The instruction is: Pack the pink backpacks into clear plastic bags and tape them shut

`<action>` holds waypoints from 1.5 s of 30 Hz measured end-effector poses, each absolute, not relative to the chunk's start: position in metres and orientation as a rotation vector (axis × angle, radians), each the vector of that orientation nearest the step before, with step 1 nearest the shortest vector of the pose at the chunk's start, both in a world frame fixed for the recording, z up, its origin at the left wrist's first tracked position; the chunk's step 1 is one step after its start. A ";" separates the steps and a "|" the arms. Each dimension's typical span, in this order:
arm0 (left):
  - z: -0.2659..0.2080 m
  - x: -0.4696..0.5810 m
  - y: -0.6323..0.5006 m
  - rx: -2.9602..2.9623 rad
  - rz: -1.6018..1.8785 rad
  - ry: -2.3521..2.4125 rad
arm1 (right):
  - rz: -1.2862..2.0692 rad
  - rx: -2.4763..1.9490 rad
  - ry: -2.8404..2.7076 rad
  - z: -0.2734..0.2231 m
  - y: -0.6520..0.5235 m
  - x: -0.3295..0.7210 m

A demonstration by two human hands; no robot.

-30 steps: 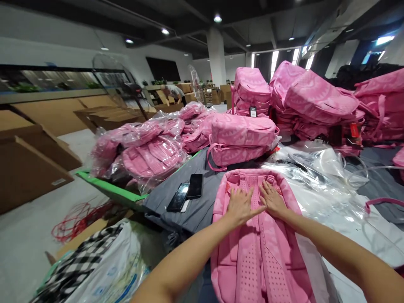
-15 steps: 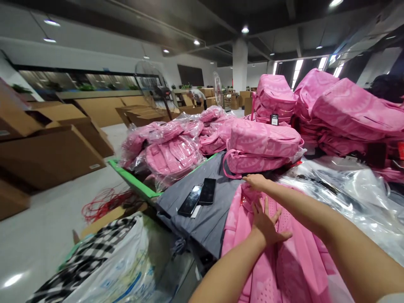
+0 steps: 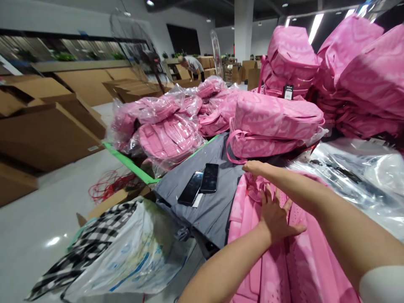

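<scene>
Backpack (image 3: 311,256), pink, straps up, lies on the bench (image 3: 217,214) directly under the left grip (image 3: 276,214). Compared with 1.0 s ago: grips then lay side by side on the upper back panel; right grip (image 3: 257,168) is now beyond and to the left of the left grip, at the backpack's far left corner, forearm crossing over the panel. Compared with 0.5 s ago: grips nearly unchanged; scene sits higher in view.

Left grip: released, fingers splayed on the panel. Right grip: undersides of fingers hidden; cannot tell whether it holds the edge.

Counts:
- Backpack under grips: 1.
- Phones (image 3: 209,178): 2, left of both grips; white slip (image 3: 198,200), 1, partly beneath.
- Hang tag (image 3: 288,91): 1, well beyond right grip.
- White plastic bag (image 3: 135,256): 1, well left of left grip; checked cloth (image 3: 94,242) beside it, 1.
- Wrapped backpacks (image 3: 170,136), left of and beyond right grip: several; overlap prevents an exact count.
- Co-worker (image 3: 194,65): 1, bent over, far beyond grips.
</scene>
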State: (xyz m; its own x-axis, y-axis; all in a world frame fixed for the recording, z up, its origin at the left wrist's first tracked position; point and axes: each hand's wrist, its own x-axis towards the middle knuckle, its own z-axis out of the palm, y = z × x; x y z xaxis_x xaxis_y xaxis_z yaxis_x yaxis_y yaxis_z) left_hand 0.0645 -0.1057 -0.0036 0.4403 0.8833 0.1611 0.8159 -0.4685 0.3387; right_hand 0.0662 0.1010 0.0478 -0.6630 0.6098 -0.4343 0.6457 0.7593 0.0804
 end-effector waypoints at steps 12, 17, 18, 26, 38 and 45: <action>0.002 0.047 -0.066 2.248 0.340 1.676 | -0.199 1.228 2.763 0.094 0.057 0.142; -0.001 0.040 -0.065 2.257 0.287 1.733 | -0.207 1.580 2.584 0.093 0.053 0.211; -0.004 0.040 -0.066 2.277 0.319 1.755 | -0.206 1.660 2.546 0.084 0.053 0.216; -0.014 0.047 -0.057 2.453 0.244 1.620 | -0.208 2.015 2.415 0.043 0.056 0.196; -0.008 0.053 -0.071 2.494 0.161 1.826 | -0.077 2.046 2.565 0.007 -0.104 0.222; 0.016 0.066 -0.090 2.664 0.045 1.494 | -0.104 1.986 2.539 0.031 -0.084 0.234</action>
State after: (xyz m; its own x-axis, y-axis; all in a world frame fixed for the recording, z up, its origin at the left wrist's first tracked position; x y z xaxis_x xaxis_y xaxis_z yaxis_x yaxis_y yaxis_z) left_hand 0.0659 -0.0897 0.0157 0.5223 0.8526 -0.0166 0.8501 -0.5189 0.0899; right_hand 0.2345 -0.0844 0.0308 -0.2395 0.9705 0.0258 0.9652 0.2409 -0.1018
